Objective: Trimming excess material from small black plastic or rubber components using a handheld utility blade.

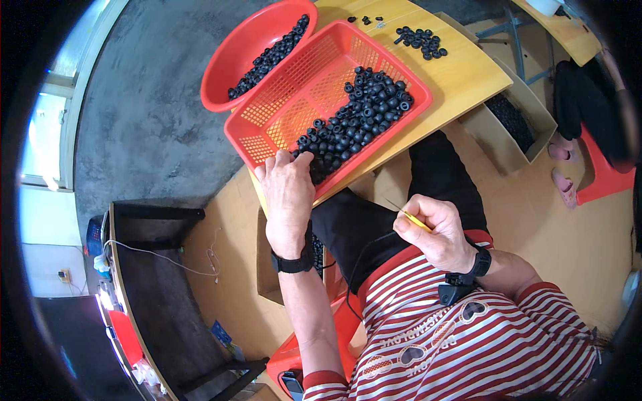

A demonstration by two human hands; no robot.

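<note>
My left hand [287, 190] reaches over the near-left corner of a red perforated plastic basket [294, 110]. Its fingers are bent and touch the edge of a heap of small black round parts [354, 120], which look hollow like caps; whether one is pinched is hidden. In front of my body, apart from the basket, my right hand [438, 234] is closed round a slim tool with a yellow handle [416, 221] and a thin pointed metal tip. That tip points up and to the left, towards the basket.
The basket stands on a yellow wooden table [468, 77]; loose black parts [424, 43] lie at its far side. A red round basin [224, 63] with more parts is behind. Cardboard boxes [545, 127] stand below. At right, another person sits near a red stool [598, 174].
</note>
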